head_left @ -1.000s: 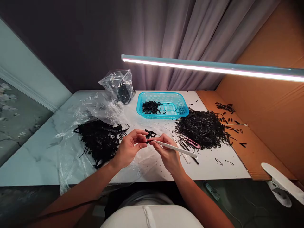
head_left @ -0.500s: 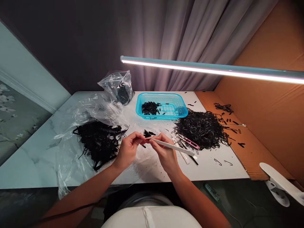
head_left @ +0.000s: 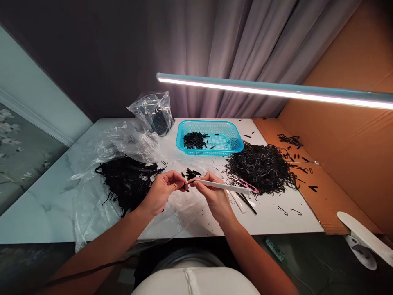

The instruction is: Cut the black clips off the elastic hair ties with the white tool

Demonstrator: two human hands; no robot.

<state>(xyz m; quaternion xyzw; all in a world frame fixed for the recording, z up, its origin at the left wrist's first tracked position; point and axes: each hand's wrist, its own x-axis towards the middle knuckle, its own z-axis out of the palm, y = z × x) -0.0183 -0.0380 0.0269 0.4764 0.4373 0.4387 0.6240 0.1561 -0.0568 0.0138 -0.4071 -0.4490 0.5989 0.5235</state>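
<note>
My left hand (head_left: 162, 191) is closed in a pinch on a small black piece (head_left: 185, 186) held just above the table. My right hand (head_left: 214, 196) grips a thin white stick-like tool (head_left: 225, 186), whose tip meets the black piece at my left fingertips. A few loose black pieces (head_left: 192, 173) lie just behind my hands. A heap of black strips (head_left: 127, 180) lies on clear plastic to the left, and a tangled heap of black loops (head_left: 260, 167) lies to the right.
A blue basket (head_left: 231, 144) with short black pieces stands at the back centre. Behind it to the left sits a clear plastic bag (head_left: 153, 110). Cardboard (head_left: 310, 172) walls the right side. A lit lamp bar (head_left: 276, 92) hangs overhead. A pink tool (head_left: 247, 184) lies by the right heap.
Both hands stayed together over the same spot. The white tool's far end has lifted slightly and the pinch on the black piece has shifted a little.
</note>
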